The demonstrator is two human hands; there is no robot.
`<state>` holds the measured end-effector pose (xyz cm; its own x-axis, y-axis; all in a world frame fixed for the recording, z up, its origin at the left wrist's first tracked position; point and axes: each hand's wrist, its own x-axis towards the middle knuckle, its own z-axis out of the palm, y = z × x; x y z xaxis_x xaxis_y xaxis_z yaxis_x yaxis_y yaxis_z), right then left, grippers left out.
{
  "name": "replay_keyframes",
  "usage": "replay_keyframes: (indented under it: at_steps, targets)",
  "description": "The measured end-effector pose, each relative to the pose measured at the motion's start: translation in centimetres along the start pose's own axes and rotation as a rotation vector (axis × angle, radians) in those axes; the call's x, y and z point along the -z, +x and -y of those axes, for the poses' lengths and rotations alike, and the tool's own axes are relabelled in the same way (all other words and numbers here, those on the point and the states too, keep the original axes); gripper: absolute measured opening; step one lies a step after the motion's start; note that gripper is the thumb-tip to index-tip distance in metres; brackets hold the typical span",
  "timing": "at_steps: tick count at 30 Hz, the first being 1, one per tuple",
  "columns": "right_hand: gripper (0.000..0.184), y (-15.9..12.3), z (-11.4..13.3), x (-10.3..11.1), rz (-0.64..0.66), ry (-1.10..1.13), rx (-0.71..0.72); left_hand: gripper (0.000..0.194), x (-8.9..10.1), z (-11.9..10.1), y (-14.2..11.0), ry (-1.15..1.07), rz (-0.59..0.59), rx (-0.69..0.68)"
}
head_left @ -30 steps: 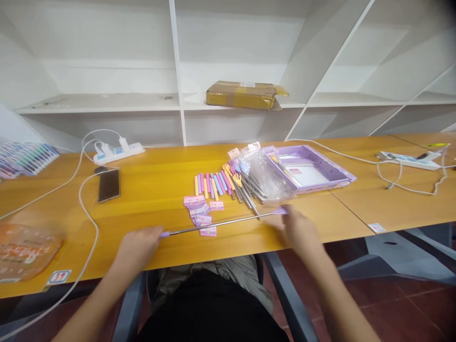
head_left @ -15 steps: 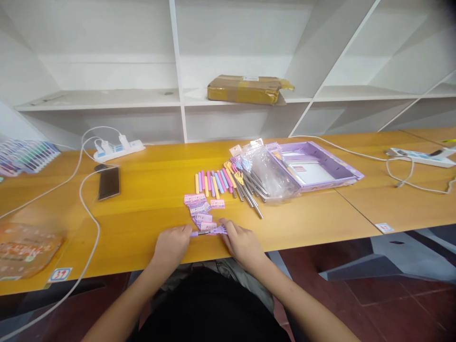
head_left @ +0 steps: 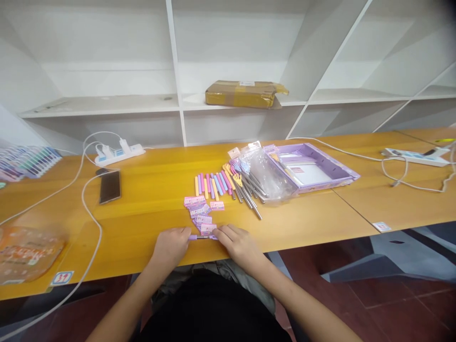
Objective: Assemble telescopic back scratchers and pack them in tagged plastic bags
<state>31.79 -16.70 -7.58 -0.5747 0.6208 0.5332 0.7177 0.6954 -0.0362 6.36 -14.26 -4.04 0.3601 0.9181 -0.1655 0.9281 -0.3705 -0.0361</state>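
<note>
Between my two hands, near the table's front edge, lies a purple back scratcher [head_left: 202,237] with a short bit of metal rod showing. My left hand [head_left: 172,243] is closed on its purple handle end. Closed over the other end, my right hand [head_left: 238,243] hides the claw head. Just beyond the scratcher are overlapping pink and purple printed cards [head_left: 198,212]. Behind them sits a row of pink, yellow, purple and blue handle tubes [head_left: 213,185]. To their right is a pile of metal rods with coloured claw heads [head_left: 247,183].
Clear plastic bags [head_left: 272,175] lean against a purple tray [head_left: 342,180]. A phone [head_left: 110,185], a power strip [head_left: 121,153] and white cables lie left, with an orange package [head_left: 28,251] nearer. Another power strip [head_left: 416,156] lies right. A taped carton [head_left: 244,94] rests on the shelf.
My right hand has moved a little left and over the claw head, which showed before. My left hand keeps its grip. The view has shifted slightly.
</note>
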Motion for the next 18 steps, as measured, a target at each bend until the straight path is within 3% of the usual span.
replay_keyframes:
  at_steps: [4, 7, 11, 13, 15, 18]
  targets:
    - [0.022, 1.0, -1.6, 1.1, 0.064, -0.059, -0.028, 0.032, 0.9, 0.1, 0.0, 0.018, 0.022, 0.070]
    - [0.029, -0.3, -5.7, 3.5, 0.055, -0.106, -0.045, 0.036, 2.3, 3.6, -0.6, 0.056, -0.031, 0.103]
    - [0.039, -7.3, -14.0, 9.3, -0.134, -0.244, -0.233, 0.037, 3.9, 13.0, -3.5, 0.154, -0.199, 0.224]
    - [0.036, -11.7, -17.1, 11.8, -0.175, -0.357, -0.401, 0.036, 3.8, 16.8, -5.1, 0.195, -0.198, 0.217]
    - [0.036, -15.2, -18.5, 12.9, -0.101, -0.383, -0.475, 0.036, 3.1, 18.6, -6.3, 0.205, -0.172, 0.200]
    - [0.040, -17.7, -17.6, 12.2, -0.008, -0.337, -0.552, 0.037, 1.9, 17.9, -6.5, 0.172, -0.105, 0.194]
